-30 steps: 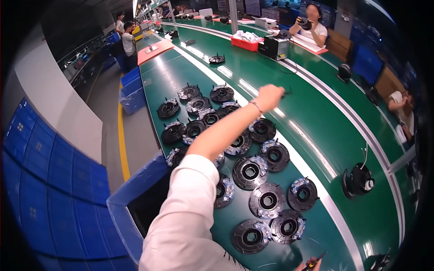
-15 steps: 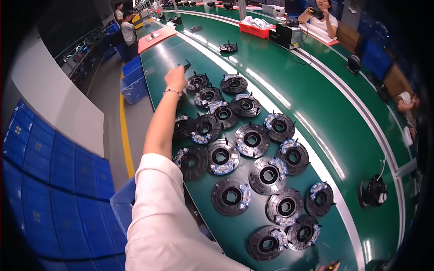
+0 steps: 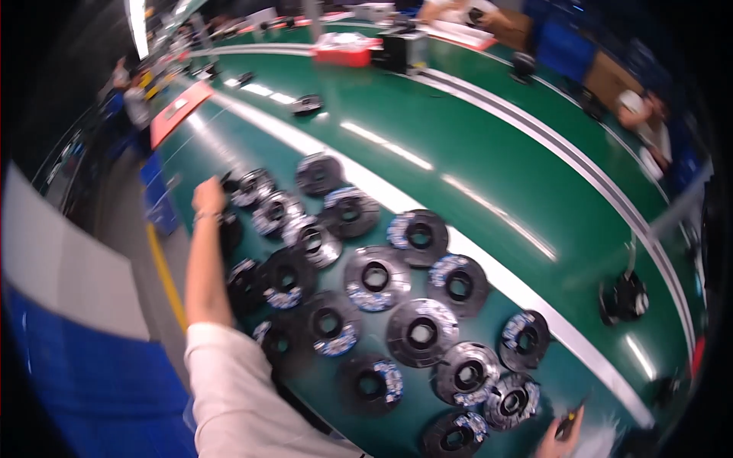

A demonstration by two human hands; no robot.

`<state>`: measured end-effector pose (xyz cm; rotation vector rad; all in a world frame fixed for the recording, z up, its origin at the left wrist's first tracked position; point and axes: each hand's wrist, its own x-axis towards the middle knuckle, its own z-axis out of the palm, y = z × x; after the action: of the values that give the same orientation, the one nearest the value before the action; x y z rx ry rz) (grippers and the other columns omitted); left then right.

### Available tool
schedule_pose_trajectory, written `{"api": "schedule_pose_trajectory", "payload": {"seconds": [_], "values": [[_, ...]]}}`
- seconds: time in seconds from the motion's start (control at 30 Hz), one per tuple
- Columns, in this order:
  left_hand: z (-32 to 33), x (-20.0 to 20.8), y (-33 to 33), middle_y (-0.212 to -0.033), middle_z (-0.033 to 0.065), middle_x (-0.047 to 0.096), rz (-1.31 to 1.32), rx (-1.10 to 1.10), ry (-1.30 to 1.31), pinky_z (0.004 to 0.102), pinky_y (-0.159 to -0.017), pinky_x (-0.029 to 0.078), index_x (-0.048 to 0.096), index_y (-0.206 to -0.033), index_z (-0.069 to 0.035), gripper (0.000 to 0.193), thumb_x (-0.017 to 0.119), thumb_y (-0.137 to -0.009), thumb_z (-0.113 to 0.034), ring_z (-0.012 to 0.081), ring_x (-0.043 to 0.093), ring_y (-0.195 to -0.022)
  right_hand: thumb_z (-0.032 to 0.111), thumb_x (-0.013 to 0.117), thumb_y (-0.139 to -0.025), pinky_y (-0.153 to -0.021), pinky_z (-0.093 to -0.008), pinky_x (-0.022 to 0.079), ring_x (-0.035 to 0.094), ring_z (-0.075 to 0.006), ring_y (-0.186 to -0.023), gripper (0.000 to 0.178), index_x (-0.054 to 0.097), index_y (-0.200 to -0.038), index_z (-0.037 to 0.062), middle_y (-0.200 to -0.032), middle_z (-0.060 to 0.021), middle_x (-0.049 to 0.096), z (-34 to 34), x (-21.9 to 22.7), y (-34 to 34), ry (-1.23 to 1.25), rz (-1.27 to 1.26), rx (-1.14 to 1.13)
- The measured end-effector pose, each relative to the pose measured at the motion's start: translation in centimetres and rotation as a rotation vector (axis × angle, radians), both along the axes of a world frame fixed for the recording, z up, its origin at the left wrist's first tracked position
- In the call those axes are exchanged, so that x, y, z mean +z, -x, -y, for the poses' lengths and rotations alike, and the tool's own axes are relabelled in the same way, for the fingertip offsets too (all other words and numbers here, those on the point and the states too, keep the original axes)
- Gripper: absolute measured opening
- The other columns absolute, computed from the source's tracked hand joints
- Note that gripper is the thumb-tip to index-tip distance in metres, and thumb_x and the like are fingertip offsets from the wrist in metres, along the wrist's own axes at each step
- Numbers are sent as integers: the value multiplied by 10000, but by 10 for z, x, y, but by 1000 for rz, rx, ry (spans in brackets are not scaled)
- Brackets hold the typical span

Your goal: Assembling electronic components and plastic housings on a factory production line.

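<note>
My left hand [image 3: 208, 196] is stretched far along the green bench at the left edge, its fingers closed and smeared by motion. A small dark piece [image 3: 229, 181] shows at its fingers; whether I hold it cannot be made out. Beside it lie round black plastic discs, each with a central hole and a curved blue circuit board, such as this nearest disc [image 3: 253, 187]. At the lower right my right hand [image 3: 560, 440] is closed round a slim dark tool with a yellow part [image 3: 566, 424], cut off by the lower edge. A round disc [image 3: 512, 401] lies near it.
Several more discs, among them one disc [image 3: 376, 278], cover the bench [image 3: 267, 141]. A conveyor [image 3: 473, 145] runs alongside, with a dark disc-shaped part [image 3: 307, 105] and a black part with a wire [image 3: 624, 298] on it. Across sit a red bin [image 3: 341, 49], a black box [image 3: 402, 50] and co-workers.
The view has swung, so the bench things sit lower and further left. My left hand is lower in view, near the far discs. More of my right hand and its tool shows.
</note>
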<state>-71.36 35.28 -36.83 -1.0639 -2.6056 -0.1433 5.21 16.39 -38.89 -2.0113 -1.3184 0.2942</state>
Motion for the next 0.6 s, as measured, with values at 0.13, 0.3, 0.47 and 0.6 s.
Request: {"api": "schedule_pose_trajectory", "payload": {"seconds": [0.13,0.3,0.47,0.6], "values": [[-6,-20,43,-938,195,597,201,-320,61,395,-803,431,579,-964,-24,301,496,-684,-93,334,555,-941,-50,576,-663,-759,-254,426,530,-146,-850,519,487,-1173,-26,-990,-103,565,-1,-18,0,-222,-189,-96],[11,-13,155,-885,171,618,232,-280,34,351,-773,445,589,-905,-1,259,527,-669,-88,283,590,-853,46,626,-596,-792,-304,451,597,-257,-871,484,557,-1072,-10,-951,-167,600,-21,10,18,-231,-5,26],[-64,54,64,-1092,164,556,132,-590,-191,337,-919,372,489,-1127,37,392,458,-736,18,266,520,-1045,100,652,-578,-796,-372,443,560,-302,-880,502,567,-1070,45,-983,-145,590,21,28,12,-172,201,115],[-119,116,-99,-1215,162,467,344,-1124,-257,307,-970,297,374,-1247,19,402,413,-853,-48,240,423,-1150,174,659,-577,-779,-362,435,549,-275,-859,483,572,-1038,59,-979,-109,580,47,4,18,-69,236,154]]}}
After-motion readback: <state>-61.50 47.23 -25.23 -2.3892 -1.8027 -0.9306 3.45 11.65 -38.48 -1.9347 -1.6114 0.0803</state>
